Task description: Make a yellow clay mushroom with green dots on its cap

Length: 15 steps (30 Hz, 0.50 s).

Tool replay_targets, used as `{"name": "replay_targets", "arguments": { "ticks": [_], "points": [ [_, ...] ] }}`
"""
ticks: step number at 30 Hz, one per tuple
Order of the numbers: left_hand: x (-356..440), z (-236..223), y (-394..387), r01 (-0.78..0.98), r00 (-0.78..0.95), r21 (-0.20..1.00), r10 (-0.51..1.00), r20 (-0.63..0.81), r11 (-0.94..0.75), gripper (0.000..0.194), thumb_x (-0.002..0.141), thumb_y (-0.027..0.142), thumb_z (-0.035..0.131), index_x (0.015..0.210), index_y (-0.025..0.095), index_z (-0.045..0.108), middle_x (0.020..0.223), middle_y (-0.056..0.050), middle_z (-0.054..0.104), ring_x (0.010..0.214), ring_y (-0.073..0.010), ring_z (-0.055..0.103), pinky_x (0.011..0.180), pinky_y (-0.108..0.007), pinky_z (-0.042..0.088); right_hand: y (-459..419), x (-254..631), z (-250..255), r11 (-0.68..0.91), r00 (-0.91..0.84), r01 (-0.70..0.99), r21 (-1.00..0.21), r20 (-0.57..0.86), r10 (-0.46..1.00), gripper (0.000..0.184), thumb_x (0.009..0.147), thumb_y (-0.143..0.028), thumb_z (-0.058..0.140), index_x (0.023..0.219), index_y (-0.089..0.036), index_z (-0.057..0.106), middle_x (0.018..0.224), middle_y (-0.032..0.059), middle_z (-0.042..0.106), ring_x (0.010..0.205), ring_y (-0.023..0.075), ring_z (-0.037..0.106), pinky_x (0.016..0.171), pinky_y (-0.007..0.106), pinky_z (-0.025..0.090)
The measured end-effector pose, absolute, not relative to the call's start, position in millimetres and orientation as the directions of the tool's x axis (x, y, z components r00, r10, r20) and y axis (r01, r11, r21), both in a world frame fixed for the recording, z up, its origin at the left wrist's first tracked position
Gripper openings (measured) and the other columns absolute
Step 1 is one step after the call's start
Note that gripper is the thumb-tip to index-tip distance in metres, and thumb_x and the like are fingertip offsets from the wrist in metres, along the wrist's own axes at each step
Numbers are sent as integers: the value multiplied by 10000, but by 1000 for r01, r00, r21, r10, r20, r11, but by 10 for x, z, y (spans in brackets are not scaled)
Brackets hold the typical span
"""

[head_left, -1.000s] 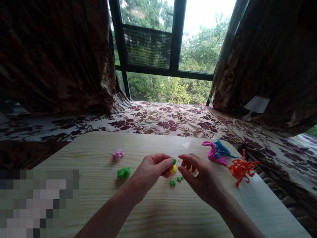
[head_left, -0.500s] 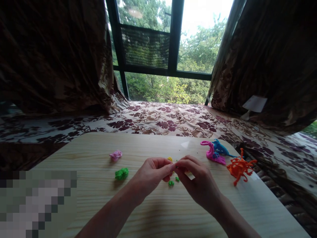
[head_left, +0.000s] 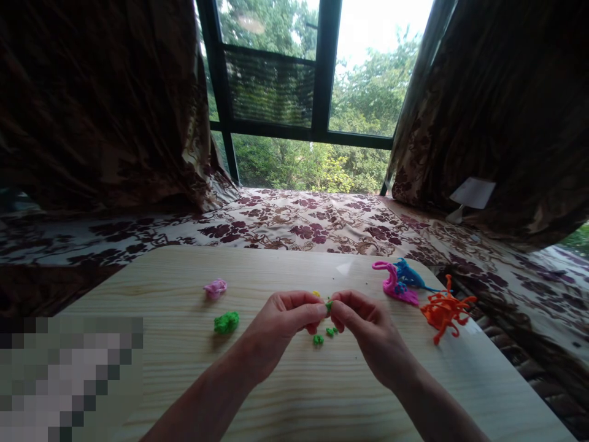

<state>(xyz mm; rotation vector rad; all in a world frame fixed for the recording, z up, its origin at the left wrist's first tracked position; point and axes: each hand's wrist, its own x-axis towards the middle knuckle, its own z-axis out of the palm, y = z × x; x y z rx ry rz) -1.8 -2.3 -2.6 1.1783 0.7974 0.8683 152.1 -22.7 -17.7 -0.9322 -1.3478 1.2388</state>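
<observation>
My left hand [head_left: 294,316] and my right hand [head_left: 361,313] meet over the middle of the table, fingertips nearly touching. Between them a small piece of green modelling clay [head_left: 328,305] is pinched by both. Just below, two small green clay bits, one on the left [head_left: 318,339] and one on the right [head_left: 331,331], lie on the wood. A bit of yellow clay [head_left: 316,293] peeks out behind my left fingers, mostly hidden. To the left of my hands are a larger green clay lump [head_left: 226,322] and a pale pink lump [head_left: 215,288].
On the right of the wooden table [head_left: 285,393] stand a magenta clay figure [head_left: 393,283], a blue clay figure [head_left: 411,274] and an orange many-armed clay figure [head_left: 446,312]. Behind it are a floral-covered ledge [head_left: 308,227], a small white lamp [head_left: 472,193] and a window.
My right fingers have drawn slightly away from the left and curled inward, so the green clay between the hands now shows. The green bit below right is more visible.
</observation>
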Motion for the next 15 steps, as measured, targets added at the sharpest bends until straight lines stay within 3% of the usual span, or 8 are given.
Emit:
{"name": "replay_targets", "arguments": {
  "ticks": [8,13,15],
  "points": [
    [-14,-22,-24,-160,480,976,875,-54,148,129,709,193,560,649,132,657,656,-32,598,621,-100,445,606,-217,359,-232,1479,-219,47,-141,-288,-957,91,986,170,791,-308,563,788,-142,600,624,-12,482,595,91,408,582,218,354],
    [-23,-74,-7,-118,446,979,889,-100,169,98,685,187,581,674,130,660,601,-9,547,587,-94,459,593,-221,358,-153,1594,-187,156,39,-229,-961,151,988,178,785,-329,561,790,-153,585,628,-14,493,582,92,436,561,213,370],
    [-23,-73,2,-108,437,978,892,-116,180,108,686,203,581,671,128,657,605,-13,549,584,-98,466,592,-226,366,-126,1644,-183,162,7,-132,-978,163,987,171,776,-323,565,779,-154,586,631,-14,515,584,95,459,556,211,384]
  ]
}}
